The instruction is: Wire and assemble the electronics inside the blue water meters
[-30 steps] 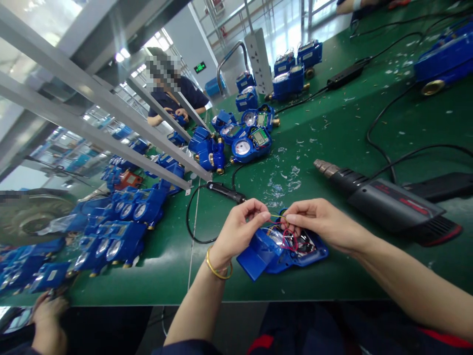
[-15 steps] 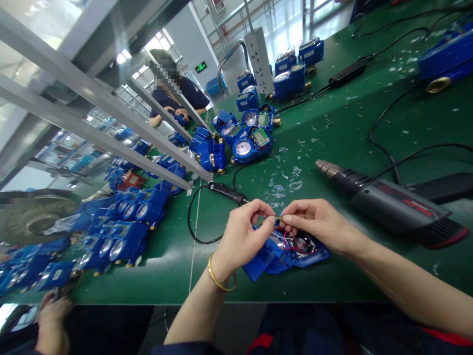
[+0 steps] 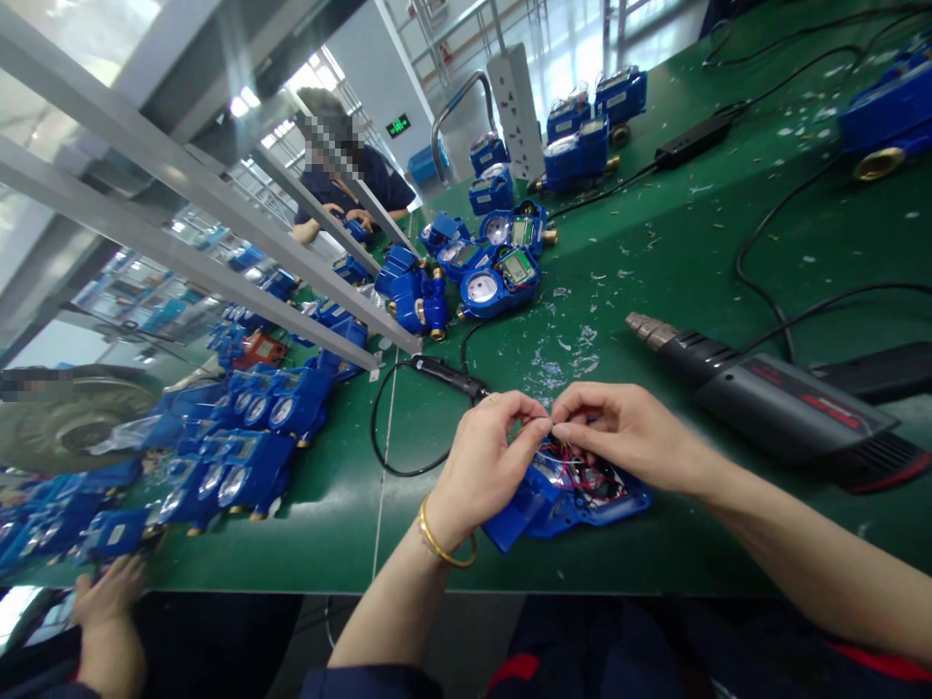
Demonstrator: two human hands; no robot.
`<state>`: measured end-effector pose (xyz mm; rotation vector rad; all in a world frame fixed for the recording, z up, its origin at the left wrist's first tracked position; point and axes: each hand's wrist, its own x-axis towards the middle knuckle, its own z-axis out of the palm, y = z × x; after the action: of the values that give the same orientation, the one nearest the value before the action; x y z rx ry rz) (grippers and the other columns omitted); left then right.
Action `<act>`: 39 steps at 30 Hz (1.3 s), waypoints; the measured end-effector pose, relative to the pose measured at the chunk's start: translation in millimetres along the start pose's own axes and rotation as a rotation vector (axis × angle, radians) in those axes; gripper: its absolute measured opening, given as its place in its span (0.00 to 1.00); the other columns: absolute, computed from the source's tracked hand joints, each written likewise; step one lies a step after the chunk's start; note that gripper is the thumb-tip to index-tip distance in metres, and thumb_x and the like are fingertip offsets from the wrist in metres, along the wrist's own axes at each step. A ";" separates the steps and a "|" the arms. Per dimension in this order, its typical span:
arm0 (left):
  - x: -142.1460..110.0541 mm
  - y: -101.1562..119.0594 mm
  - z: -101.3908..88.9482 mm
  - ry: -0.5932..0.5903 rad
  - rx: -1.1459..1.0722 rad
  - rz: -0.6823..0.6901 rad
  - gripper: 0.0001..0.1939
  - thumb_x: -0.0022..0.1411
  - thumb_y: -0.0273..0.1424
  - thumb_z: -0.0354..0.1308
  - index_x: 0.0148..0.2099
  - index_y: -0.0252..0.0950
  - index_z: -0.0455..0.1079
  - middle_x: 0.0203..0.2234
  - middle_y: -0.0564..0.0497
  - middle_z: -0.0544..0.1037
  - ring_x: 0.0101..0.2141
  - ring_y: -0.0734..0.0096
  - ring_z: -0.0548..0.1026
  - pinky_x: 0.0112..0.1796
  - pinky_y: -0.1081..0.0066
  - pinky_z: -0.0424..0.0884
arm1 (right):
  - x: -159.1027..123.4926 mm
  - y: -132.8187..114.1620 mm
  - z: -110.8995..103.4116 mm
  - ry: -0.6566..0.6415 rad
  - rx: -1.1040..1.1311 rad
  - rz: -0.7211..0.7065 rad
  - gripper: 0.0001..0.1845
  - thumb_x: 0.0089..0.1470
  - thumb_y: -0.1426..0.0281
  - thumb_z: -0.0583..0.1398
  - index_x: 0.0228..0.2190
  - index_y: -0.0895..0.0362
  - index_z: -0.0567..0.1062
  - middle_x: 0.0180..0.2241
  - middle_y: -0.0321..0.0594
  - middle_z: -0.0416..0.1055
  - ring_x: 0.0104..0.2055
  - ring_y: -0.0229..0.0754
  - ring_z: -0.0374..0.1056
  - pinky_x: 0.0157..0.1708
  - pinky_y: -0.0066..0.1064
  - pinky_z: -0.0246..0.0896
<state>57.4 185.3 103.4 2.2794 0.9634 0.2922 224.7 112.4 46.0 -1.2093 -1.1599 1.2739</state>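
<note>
In front of me on the green bench lies an opened blue water meter [image 3: 582, 515], its red and black wires [image 3: 582, 471] showing. My left hand [image 3: 489, 458] pinches thumb and forefinger together just above it, with a gold bangle on the wrist. Against those fingertips, my right hand [image 3: 624, 432] makes a similar pinch. Thin wires run up to where the fingertips meet; their ends are hidden by the fingers. Left of the hands, a black pen-shaped tool [image 3: 446, 377] with a cable rests on the bench.
A heat gun [image 3: 772, 398] lies at the right, nozzle pointing left. Open meters [image 3: 502, 282] and a power strip [image 3: 515, 112] stand beyond my hands. Rows of blue meters [image 3: 248, 466] fill the left. A metal frame post [image 3: 349, 282] slants down to the bench. Co-workers sit across and at left.
My fingertips have come closer together, and the yellowish wire seen between them is now hidden. The co-worker's hand at lower left has shifted up and right toward a meter.
</note>
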 end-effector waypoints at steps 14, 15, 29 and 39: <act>-0.2 6.9 -6.8 -0.202 0.131 0.042 0.06 0.68 0.30 0.50 0.37 0.36 0.66 0.34 0.50 0.74 0.38 0.67 0.71 0.40 0.68 0.65 | -0.9 5.8 8.3 0.035 0.160 0.017 0.13 0.55 0.61 0.60 0.30 0.59 0.70 0.21 0.34 0.69 0.23 0.33 0.66 0.25 0.24 0.63; -0.2 6.8 -7.3 -0.215 0.136 0.044 0.07 0.69 0.30 0.49 0.38 0.36 0.65 0.34 0.50 0.74 0.38 0.67 0.71 0.40 0.68 0.65 | -0.9 6.7 9.4 0.038 0.172 0.023 0.13 0.55 0.61 0.60 0.30 0.59 0.69 0.21 0.34 0.69 0.22 0.33 0.66 0.24 0.24 0.63; -0.8 -0.6 -17.6 -0.307 0.048 0.098 0.08 0.69 0.30 0.47 0.43 0.36 0.67 0.39 0.48 0.76 0.40 0.67 0.73 0.43 0.68 0.69 | -2.5 7.6 6.6 0.020 0.209 0.048 0.21 0.54 0.53 0.61 0.31 0.59 0.68 0.27 0.37 0.71 0.28 0.36 0.71 0.30 0.29 0.71; -1.1 6.2 -3.7 0.216 0.012 0.142 0.04 0.61 0.31 0.62 0.33 0.37 0.72 0.31 0.52 0.77 0.36 0.69 0.72 0.40 0.68 0.67 | -1.5 1.6 0.9 0.053 -0.007 -0.121 0.15 0.55 0.58 0.60 0.28 0.59 0.72 0.31 0.40 0.68 0.35 0.38 0.65 0.35 0.29 0.63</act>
<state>58.5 183.0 110.2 2.3668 0.9112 0.6055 223.7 110.8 44.6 -1.1540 -1.1818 1.1415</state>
